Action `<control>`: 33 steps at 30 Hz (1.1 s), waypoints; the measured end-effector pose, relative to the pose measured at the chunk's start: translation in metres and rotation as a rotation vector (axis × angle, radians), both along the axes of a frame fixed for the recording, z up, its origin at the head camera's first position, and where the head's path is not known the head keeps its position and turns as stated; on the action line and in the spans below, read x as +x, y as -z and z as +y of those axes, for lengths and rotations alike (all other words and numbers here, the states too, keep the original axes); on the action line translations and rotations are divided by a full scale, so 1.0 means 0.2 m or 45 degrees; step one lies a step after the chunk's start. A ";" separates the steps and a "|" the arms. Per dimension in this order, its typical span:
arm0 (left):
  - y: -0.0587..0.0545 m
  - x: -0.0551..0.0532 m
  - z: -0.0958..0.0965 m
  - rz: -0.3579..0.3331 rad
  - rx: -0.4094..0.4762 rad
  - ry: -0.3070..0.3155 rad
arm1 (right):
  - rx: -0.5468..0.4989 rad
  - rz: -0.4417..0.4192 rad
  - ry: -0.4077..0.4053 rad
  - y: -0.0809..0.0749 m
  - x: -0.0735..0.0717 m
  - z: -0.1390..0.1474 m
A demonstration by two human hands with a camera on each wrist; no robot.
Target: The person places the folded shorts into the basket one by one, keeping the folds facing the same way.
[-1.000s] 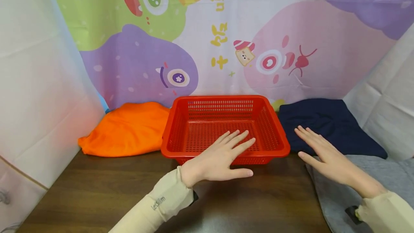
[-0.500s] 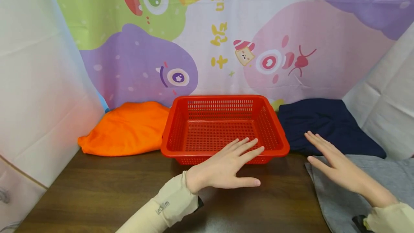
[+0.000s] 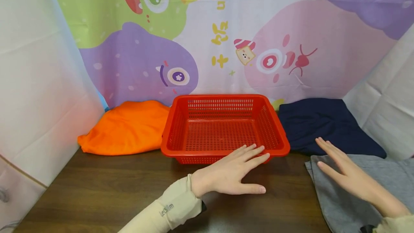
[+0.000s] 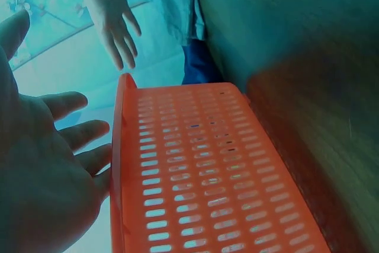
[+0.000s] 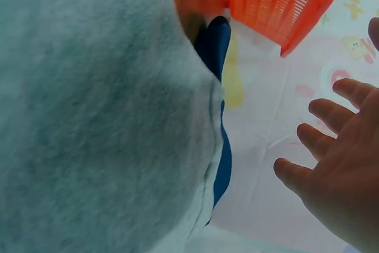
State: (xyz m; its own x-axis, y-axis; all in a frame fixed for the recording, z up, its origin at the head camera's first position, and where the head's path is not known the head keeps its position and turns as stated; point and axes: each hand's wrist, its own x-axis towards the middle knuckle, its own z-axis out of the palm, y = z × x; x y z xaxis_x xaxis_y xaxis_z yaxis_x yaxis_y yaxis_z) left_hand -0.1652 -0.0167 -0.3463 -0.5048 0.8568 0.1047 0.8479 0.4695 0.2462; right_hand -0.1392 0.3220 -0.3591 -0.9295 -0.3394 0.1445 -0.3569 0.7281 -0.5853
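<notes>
A red plastic basket (image 3: 223,152) with slotted walls stands on the wooden table, and no objects show inside it. My left hand (image 3: 233,172) hovers before its front rim, fingers spread and straight, holding nothing. In the left wrist view the left hand (image 4: 53,164) appears beside the basket's rim (image 4: 118,164); whether it touches cannot be told. My right hand (image 3: 352,175), fingers extended, is above a grey cloth (image 3: 330,197) and holds nothing. The right wrist view shows this right hand (image 5: 349,152) apart from the grey cloth (image 5: 106,117).
Orange fabric (image 3: 126,128) lies left of the basket. Dark navy fabric (image 3: 323,125) lies to its right, behind the grey cloth. A printed cartoon curtain (image 3: 223,46) hangs behind, with white side curtains. Brown table (image 3: 113,186) surface extends in front.
Both hands have drawn back toward the body and shifted right, the left hand moving off from over the basket's inside to its front rim. The basket and fabrics have stayed in place.
</notes>
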 end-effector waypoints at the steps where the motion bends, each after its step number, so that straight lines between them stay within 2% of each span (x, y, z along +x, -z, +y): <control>1: 0.00 0.00 0.00 -0.001 -0.001 0.008 | 0.001 -0.002 0.011 0.00 0.01 0.01; 8: 0.01 0.02 0.02 -0.002 -0.023 0.041 | 0.004 0.022 0.038 0.04 0.04 0.04; 15: 0.03 0.04 0.06 0.046 -0.031 0.078 | 0.008 -0.031 0.073 0.05 0.06 0.07; 22: 0.05 0.06 0.09 -0.004 -0.032 0.124 | 0.018 -0.071 0.106 0.07 0.07 0.10; 33: 0.12 0.08 0.14 -0.077 -0.099 0.137 | 0.102 -0.084 0.176 0.10 0.08 0.19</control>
